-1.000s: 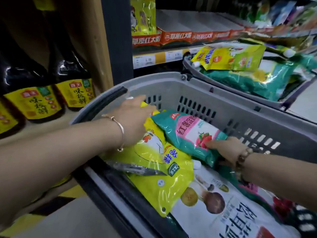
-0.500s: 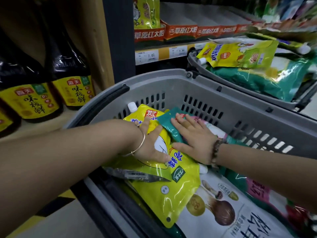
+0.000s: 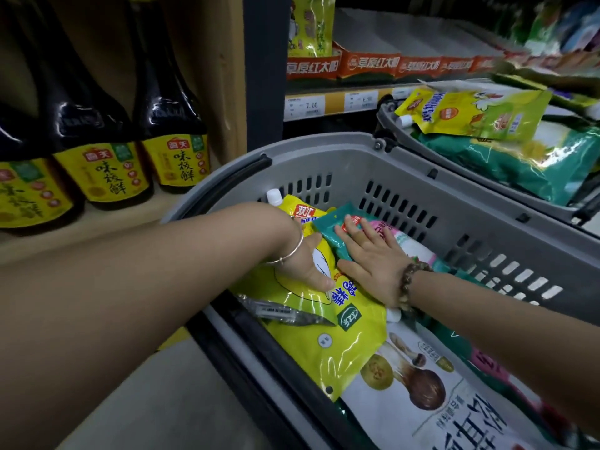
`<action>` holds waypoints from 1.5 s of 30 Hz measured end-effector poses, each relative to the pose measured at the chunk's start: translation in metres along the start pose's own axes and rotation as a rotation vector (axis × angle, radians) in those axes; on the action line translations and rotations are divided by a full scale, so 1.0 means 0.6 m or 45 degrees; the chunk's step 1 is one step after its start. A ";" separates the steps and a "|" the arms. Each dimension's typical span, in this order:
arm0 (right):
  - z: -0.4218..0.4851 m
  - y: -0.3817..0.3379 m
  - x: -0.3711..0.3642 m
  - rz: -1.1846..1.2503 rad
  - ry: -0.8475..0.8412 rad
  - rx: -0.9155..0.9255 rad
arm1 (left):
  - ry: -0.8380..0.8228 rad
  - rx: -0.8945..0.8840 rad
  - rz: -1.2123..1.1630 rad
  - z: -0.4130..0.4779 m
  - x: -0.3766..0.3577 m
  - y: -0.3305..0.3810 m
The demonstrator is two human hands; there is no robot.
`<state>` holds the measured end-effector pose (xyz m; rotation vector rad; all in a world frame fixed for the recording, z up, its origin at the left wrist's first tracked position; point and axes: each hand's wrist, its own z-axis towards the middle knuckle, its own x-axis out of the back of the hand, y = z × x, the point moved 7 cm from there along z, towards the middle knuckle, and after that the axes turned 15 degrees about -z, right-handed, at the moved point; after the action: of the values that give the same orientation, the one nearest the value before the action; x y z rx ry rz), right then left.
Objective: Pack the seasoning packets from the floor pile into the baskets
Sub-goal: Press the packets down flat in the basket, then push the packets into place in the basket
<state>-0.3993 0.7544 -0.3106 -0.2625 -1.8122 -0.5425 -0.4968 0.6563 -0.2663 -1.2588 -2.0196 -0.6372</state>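
Seasoning packets fill the near grey basket (image 3: 324,147), lying flat and overlapping. A yellow spouted pouch (image 3: 350,339) lies at the left side of the basket with its white cap toward the far wall. A teal packet (image 3: 331,227) lies beside it and partly over its upper edge. Closer to the camera, a white packet printed with mushrooms (image 3: 422,417) lies partly under the yellow pouch's lower end.

The left hand (image 3: 308,264) rests on the yellow pouch. Its thumb and the one finger that shows are spread wide and flat against the foil. The other fingers are hidden behind the wrist, and they seem to reach the teal packet's edge, though that is hard to tell. A thin silver bangle (image 3: 292,251) circles that wrist.

The right hand (image 3: 370,258) lies palm down on the teal packet, its fingers straight and slightly apart, pressing it. A beaded bracelet (image 3: 412,280) sits on that wrist.

Just behind, a second grey basket (image 3: 386,121) holds another yellow pouch (image 3: 470,112) on top of a green packet (image 3: 503,160). On the shelf to the left stand dark sauce bottles (image 3: 107,151) with yellow labels. Price tags (image 3: 305,105) line the shelf edge beyond the baskets.
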 end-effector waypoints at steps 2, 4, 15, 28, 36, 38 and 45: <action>-0.008 -0.006 0.013 0.071 -0.073 -0.031 | 0.066 -0.082 -0.033 -0.017 0.013 0.004; -0.016 -0.015 0.039 0.120 -0.045 -0.060 | 0.196 -0.173 -0.180 -0.040 0.024 -0.007; -0.083 -0.271 0.320 0.362 0.593 0.321 | 1.251 -0.267 -0.767 -0.324 -0.015 -0.251; -0.066 -0.711 0.228 0.355 0.333 0.787 | 1.382 0.443 -1.133 -0.478 -0.423 -0.501; -0.082 -0.876 0.071 0.032 0.059 1.062 | 1.255 0.917 -1.304 -0.483 -0.665 -0.517; -0.087 -0.905 0.036 -0.035 0.000 1.134 | 1.205 1.018 -1.328 -0.480 -0.707 -0.512; -0.089 -0.973 -0.071 -0.711 0.289 1.378 | 1.098 1.143 -1.449 -0.460 -0.795 -0.491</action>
<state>-0.5991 0.2260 -0.4726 1.0159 -1.6958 0.0968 -0.5373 0.0632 -0.4582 0.6868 -1.6953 -0.4813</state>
